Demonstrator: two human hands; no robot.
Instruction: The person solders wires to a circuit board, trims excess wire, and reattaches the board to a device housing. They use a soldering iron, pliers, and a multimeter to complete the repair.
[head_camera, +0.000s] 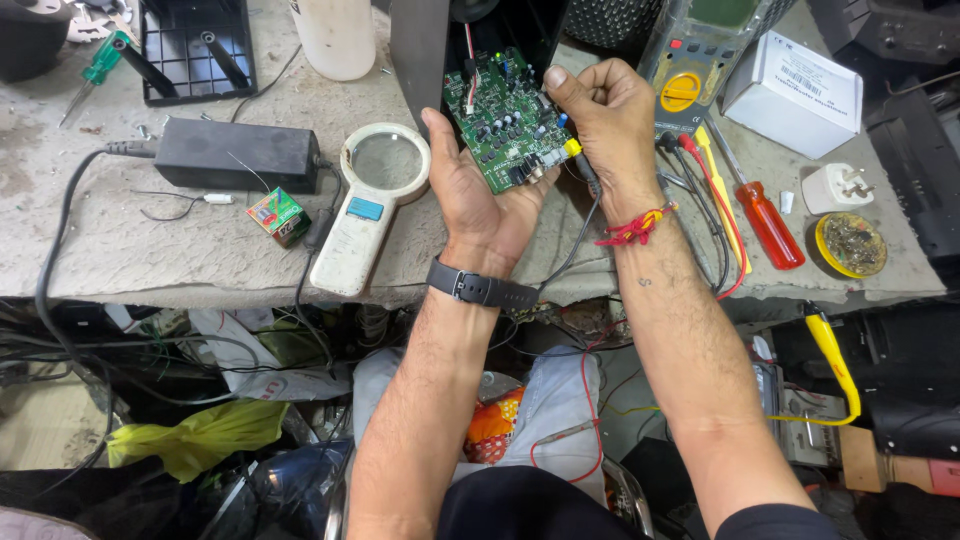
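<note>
A green circuit board (503, 122) with small components and a yellow jack at its lower corner is held up over the workbench. My left hand (478, 195) cradles it from below, palm up, thumb along its left edge; a dark band sits on that wrist. My right hand (605, 115) grips the board's right edge, fingers curled over it, with a red thread around the wrist. Red and white wires run from the board's top into a dark open case (440, 40) behind it.
A white magnifying glass (368, 205), a black power adapter (236, 155), a small green box (279, 215) and a white bottle (335, 35) lie left. A multimeter (695, 60), red-handled screwdriver (768, 222), white box (792, 92), plug (836, 187) and flux tin (850, 243) lie right. Cables clutter below the bench edge.
</note>
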